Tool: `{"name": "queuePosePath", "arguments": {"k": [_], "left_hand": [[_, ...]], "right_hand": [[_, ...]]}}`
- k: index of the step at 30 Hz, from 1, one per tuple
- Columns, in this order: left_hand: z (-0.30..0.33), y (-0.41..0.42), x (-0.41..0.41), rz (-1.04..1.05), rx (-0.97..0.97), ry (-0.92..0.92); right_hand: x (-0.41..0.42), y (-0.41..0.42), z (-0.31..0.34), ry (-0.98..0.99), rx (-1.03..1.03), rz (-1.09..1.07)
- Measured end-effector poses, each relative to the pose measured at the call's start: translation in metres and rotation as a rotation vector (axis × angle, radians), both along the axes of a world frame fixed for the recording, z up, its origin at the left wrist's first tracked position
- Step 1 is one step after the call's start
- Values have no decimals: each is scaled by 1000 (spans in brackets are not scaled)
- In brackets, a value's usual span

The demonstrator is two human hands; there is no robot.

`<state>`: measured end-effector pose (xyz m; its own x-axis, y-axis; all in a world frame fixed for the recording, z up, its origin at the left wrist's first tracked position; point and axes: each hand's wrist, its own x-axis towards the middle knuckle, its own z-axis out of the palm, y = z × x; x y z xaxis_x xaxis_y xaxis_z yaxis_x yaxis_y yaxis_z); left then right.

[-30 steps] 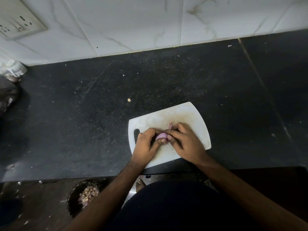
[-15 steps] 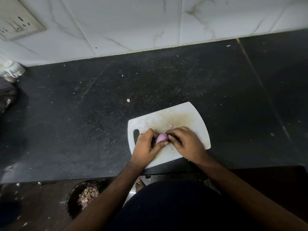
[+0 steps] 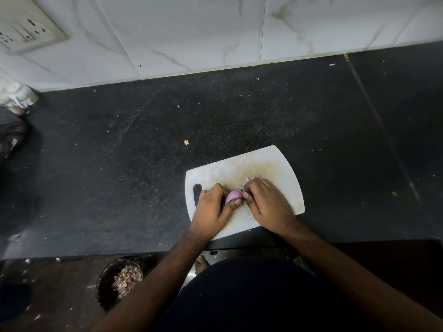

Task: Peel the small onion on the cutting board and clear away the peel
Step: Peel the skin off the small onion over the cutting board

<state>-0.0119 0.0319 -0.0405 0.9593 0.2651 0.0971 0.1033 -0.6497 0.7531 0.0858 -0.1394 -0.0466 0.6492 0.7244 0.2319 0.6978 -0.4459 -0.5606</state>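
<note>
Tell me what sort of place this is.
Most likely a home kitchen: a dark stone counter, a white cutting board with a small onion being peeled, and marble-look wall tiles.

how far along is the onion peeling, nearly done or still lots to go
Well along, it seems: the onion shows smooth purple flesh, so most skin looks off. In hand: the left hand holds it over the cutting board while the right hand pinches at its end. Left: a peel scrap by the right fingers still needs clearing.

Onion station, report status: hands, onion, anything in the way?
Left hand grips onion over cutting board. Right hand pinches peel at its end. Nothing in the way.
</note>
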Motion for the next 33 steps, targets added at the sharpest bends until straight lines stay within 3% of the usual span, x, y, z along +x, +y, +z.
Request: {"name": "queuePosePath", "arguments": {"k": [5,14,19,25,33], "left_hand": [[-3,0,-4,-11,118,43],[-4,4,-15,-123,100,19],[-6,6,-22,-152,45,-14],[3,2,-16,28,-131,-20],[6,-8,-12,112,-154,-45]], "right_hand": [[-3,3,1,3,-54,-81],[-6,7,4,66,-70,-199],[0,5,2,164,63,-411],[-5,-2,3,94,-31,-104],[-5,-2,6,36,-40,11]]}}
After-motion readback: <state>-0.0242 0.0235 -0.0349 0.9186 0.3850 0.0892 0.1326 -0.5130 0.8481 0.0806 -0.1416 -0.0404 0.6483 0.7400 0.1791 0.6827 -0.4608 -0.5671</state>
